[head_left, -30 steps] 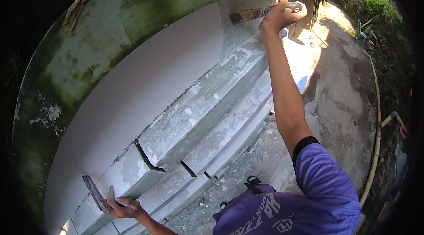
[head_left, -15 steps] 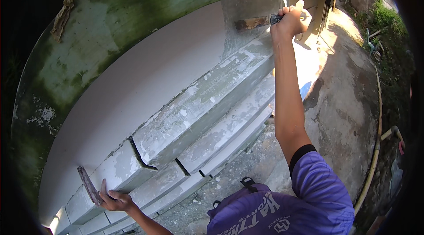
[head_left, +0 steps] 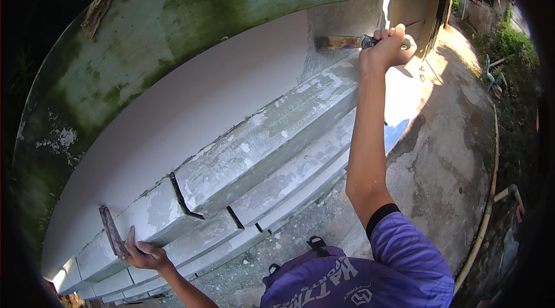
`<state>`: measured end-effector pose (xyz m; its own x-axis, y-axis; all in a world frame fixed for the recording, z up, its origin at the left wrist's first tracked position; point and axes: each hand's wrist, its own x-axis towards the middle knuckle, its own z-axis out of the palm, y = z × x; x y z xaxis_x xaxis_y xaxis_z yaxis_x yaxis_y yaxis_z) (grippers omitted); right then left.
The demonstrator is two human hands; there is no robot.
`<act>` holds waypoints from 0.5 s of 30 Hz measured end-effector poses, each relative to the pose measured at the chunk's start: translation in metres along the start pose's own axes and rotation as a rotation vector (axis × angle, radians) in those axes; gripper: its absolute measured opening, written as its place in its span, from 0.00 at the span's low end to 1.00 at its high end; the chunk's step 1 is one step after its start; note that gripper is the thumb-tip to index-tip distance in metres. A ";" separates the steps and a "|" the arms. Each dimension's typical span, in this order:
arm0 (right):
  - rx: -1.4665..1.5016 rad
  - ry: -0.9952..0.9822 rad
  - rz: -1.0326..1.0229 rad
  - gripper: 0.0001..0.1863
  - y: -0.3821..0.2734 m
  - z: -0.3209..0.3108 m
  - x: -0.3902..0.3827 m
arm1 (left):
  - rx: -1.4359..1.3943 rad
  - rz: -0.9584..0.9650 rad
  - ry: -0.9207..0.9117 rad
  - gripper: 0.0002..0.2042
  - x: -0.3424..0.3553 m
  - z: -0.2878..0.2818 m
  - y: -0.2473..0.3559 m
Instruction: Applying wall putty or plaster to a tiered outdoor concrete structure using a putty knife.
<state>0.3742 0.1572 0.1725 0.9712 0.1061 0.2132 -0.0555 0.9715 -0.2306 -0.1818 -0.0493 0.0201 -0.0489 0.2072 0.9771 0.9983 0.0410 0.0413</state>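
My right hand (head_left: 388, 48) is wrapped round the dark handle of a putty knife (head_left: 337, 43), arm stretched out to the far right. Its rust-brown blade lies flat against the grey part of the wall (head_left: 347, 16), just above a ledge. At the lower left, my left hand (head_left: 145, 256) grips a thin, flat, brownish-grey strip (head_left: 111, 228); its exact kind is unclear. The strip stands up against the white part of the wall, and the left fingers are beside the ledge's front edge. Patchy white and grey coating covers the long stepped ledge (head_left: 260, 128).
A mossy green curved surface (head_left: 156, 30) overhangs the wall, with a dry leaf (head_left: 104, 1) hanging on it. Dark gaps split the ledge into sections. Right of me runs a concrete path (head_left: 445, 157), bordered by a pipe (head_left: 488, 209) and plants (head_left: 509, 45).
My right hand has brought the putty knife lower on the grey wall, nearer the ledge. The left hand keeps its hold on the strip at about the same spot. My view has shifted slightly.
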 end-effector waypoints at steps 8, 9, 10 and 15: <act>-0.014 0.085 0.059 0.11 -0.001 -0.004 -0.003 | 0.014 0.024 0.011 0.21 0.001 -0.001 -0.006; 0.038 0.110 0.143 0.11 -0.001 -0.016 0.017 | 0.006 0.019 0.004 0.21 0.001 -0.001 -0.006; 0.037 0.109 0.136 0.11 0.000 -0.014 0.010 | -0.003 0.015 -0.002 0.21 0.000 0.001 -0.004; -0.132 0.036 0.009 0.11 0.001 -0.004 -0.030 | 0.001 0.015 -0.011 0.21 -0.002 0.000 -0.010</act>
<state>0.3454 0.1540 0.1621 0.9786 0.1045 0.1772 -0.0352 0.9338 -0.3561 -0.1922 -0.0499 0.0174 -0.0345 0.2182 0.9753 0.9989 0.0387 0.0267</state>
